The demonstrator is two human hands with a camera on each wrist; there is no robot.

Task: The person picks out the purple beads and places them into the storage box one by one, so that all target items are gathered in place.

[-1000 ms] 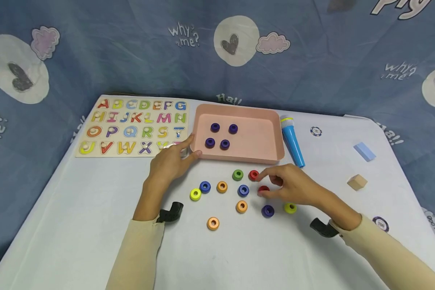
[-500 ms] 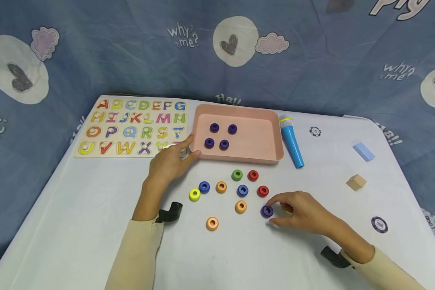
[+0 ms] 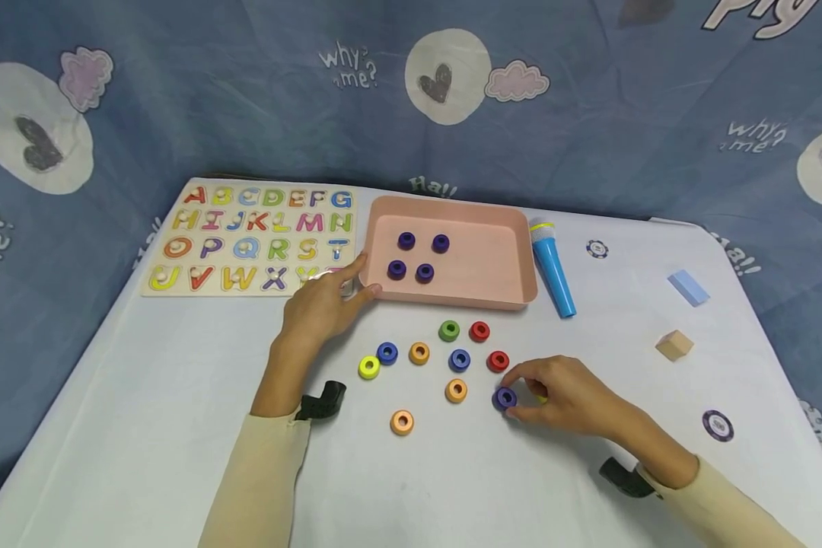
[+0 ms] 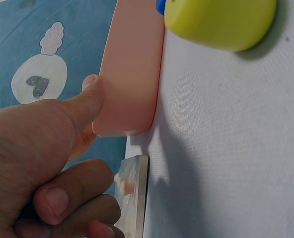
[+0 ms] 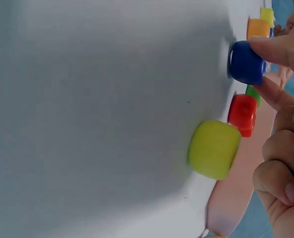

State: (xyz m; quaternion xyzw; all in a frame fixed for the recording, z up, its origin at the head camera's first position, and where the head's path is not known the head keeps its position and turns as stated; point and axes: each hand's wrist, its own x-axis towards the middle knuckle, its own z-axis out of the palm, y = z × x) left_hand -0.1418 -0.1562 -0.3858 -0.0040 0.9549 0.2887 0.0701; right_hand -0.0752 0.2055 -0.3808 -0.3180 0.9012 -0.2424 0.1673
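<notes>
My right hand (image 3: 511, 396) pinches a dark purple ring (image 3: 504, 397) that lies on the white table; the right wrist view shows the same ring (image 5: 245, 63) between fingertip and thumb. A yellow ring (image 5: 214, 148) and a red ring (image 5: 242, 114) lie just beside it. My left hand (image 3: 366, 275) holds the near left corner of the pink tray (image 3: 500, 266) between thumb and index finger. The thumb (image 4: 87, 99) lies on the tray wall (image 4: 132, 74). Several purple rings (image 3: 411, 257) lie in the tray.
Loose rings in red (image 3: 498, 361), blue (image 3: 460, 359), orange (image 3: 456, 390), green (image 3: 449, 330) and yellow-green (image 3: 368, 367) are scattered before the tray. An alphabet puzzle (image 3: 246, 240) lies at the left, a blue toy microphone (image 3: 553, 268) right of the tray, and blocks (image 3: 674, 344) and chips (image 3: 718, 424) farther right.
My right hand has come back from the red rings toward me and closed its fingertips on the dark purple ring. The left hand has stayed at the tray corner.
</notes>
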